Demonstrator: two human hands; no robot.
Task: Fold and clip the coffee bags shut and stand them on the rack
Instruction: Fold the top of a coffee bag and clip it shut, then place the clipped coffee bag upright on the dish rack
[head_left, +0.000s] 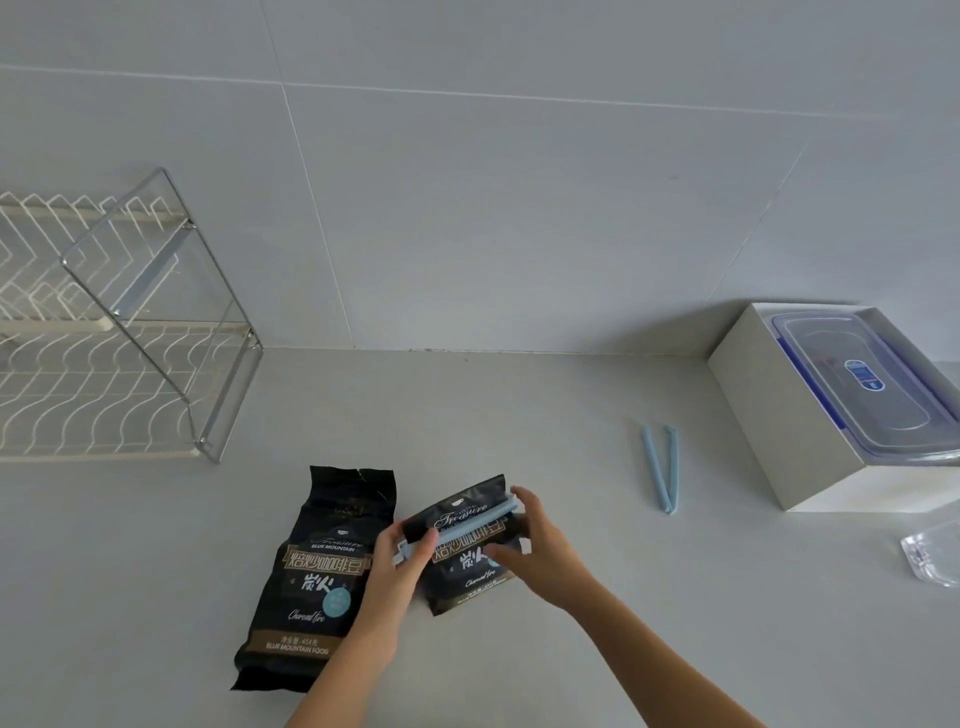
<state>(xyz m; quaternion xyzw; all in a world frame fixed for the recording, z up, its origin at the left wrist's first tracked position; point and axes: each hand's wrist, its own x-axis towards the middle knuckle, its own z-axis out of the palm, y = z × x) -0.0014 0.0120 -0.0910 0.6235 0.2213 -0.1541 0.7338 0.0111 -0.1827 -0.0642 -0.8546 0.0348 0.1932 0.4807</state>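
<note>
On the pale grey counter (519, 415), near the middle of the view, both hands work on a folded black coffee bag (470, 577) whose top is turned down over its front. A light blue clip (462, 527) lies across the fold, running from about eight o'clock to two o'clock. The left hand (402, 564) pinches the clip's eight o'clock end between thumb and fingers, closed tightly on it; the right hand (535, 540) curls over the two o'clock end, fingers bent around the clip and the bag's edge, thumb pressed against the printed front. Whether the clip is fully snapped shut cannot be told. Just beside this bag, at its nine o'clock, a second coffee bag (317, 577) lies flat on its back, its top unfolded, crinkled and unclipped, touching the left wrist. Well apart at ten o'clock of the hands stands the wire rack (130, 332), two white wavy shelves in a chrome frame, holding no bags. At two o'clock of the hands a spare blue clip (661, 467) lies spread in a narrow V. Further out at three o'clock sits a white box (779, 410) carrying a clear plastic container with a blue-trimmed lid (862, 384). A crumpled clear wrapper (932, 556) lies at the view's right edge.
</note>
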